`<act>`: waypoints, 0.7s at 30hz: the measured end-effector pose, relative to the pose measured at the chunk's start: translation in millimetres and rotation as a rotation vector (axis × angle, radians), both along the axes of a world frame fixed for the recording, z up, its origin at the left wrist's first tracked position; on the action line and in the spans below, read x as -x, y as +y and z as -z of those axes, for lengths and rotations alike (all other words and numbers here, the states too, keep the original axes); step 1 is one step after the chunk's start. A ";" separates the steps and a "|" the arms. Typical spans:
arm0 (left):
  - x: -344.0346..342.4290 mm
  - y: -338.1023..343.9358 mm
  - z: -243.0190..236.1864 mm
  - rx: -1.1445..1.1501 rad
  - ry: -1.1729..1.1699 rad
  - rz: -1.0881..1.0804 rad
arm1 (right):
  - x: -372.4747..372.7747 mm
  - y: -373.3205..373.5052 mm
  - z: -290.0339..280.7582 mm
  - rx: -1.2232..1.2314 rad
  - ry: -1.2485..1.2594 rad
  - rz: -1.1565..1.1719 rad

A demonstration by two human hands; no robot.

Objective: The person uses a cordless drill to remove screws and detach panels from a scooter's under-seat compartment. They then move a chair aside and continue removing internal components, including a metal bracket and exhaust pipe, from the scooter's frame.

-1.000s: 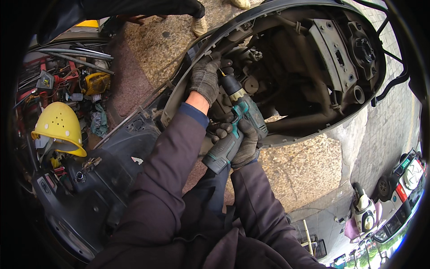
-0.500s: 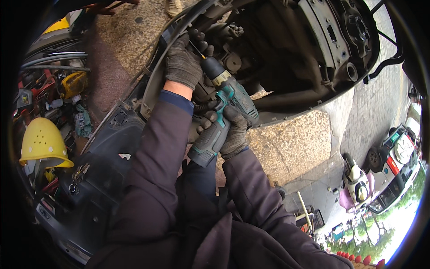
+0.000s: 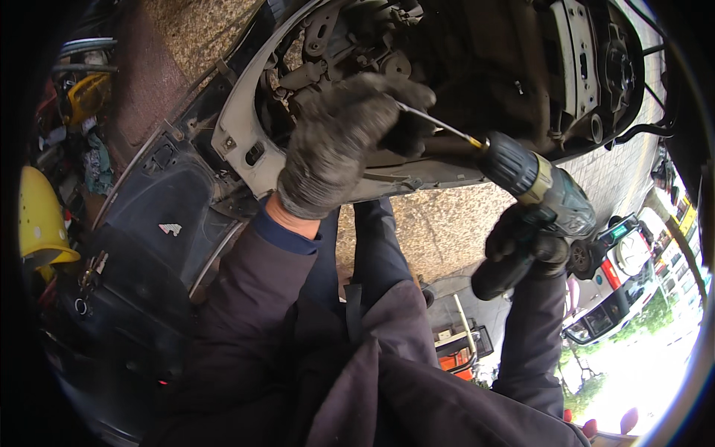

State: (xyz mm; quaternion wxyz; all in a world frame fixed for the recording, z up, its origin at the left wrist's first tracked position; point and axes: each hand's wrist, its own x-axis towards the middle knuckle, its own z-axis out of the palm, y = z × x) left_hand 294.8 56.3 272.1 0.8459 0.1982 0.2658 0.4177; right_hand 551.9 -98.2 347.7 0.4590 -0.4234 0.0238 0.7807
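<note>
Gloved right hand (image 3: 521, 242) wrapped tight round one drill (image 3: 540, 201), right of frame; gloved left hand (image 3: 339, 141) pinching its one bit (image 3: 439, 127), upper centre.

The knitted work glove on the left hand (image 3: 339, 145) is mottled grey, worn paler across the knuckles; the glove on the right hand (image 3: 521, 238) is near black. The cordless drill (image 3: 547, 197) has a teal body, a black chuck and a dull olive collar ring, and its thin steel bit (image 3: 439, 125) shines silver with a yellow band at the base. Both jacket sleeves (image 3: 246, 313) are dark brownish grey (a blue cuff shows at the left wrist). The curved plastic body panel (image 3: 246, 141) is off-white, the moulded fairing (image 3: 141, 223) beside it glossy black. The hard hat (image 3: 41, 220) is bright yellow. The stone pavement (image 3: 432, 223) is speckled tan.
</note>
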 end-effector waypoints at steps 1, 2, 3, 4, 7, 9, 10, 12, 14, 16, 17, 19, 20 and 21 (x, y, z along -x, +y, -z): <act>-0.7 -3.4 -1.7 -0.022 0.086 0.015 | -5.4 -2.3 -3.2 0.009 -0.045 0.033; -1.1 -7.6 -2.2 -0.016 0.167 0.028 | -9.7 -2.5 -6.1 0.016 -0.068 0.003; 2.8 -9.9 -1.0 -0.032 0.178 0.024 | -12.2 -1.7 -8.3 0.021 -0.077 -0.029; 11.3 -11.4 0.9 -0.040 0.192 0.025 | -12.9 -0.9 -10.6 0.027 -0.076 -0.063; 48.9 -24.1 0.8 -0.002 0.348 -0.087 | -14.5 4.4 -19.8 0.143 -0.313 -0.153; 69.5 -44.1 -5.0 -0.097 0.668 -0.069 | -21.7 13.8 -26.8 0.217 -0.409 -0.285; 73.6 -58.8 -9.1 -0.164 0.825 -0.021 | -25.8 19.1 -31.5 0.257 -0.485 -0.454; 71.0 -84.2 -10.6 -0.286 1.005 0.172 | -33.0 32.5 -35.7 0.305 -0.636 -0.777; 66.3 -98.8 -4.8 -0.802 1.219 0.358 | -32.2 38.8 -40.0 0.133 -0.734 -0.959; 61.6 -111.7 -3.7 -0.816 1.228 0.493 | -32.6 43.6 -44.6 0.231 -0.668 -0.883; 59.2 -114.7 -1.0 -0.876 1.279 0.545 | -33.8 45.1 -47.5 0.233 -0.738 -0.864; 57.3 -119.7 3.2 -0.968 1.431 0.625 | -37.7 46.6 -44.7 -0.138 -0.894 -1.162; 57.2 -119.6 7.9 -0.981 1.555 0.705 | -40.9 47.2 -41.4 -0.337 -0.993 -1.308; 58.9 -124.1 7.4 -0.931 1.515 0.654 | -44.5 47.1 -38.4 -0.411 -1.056 -1.367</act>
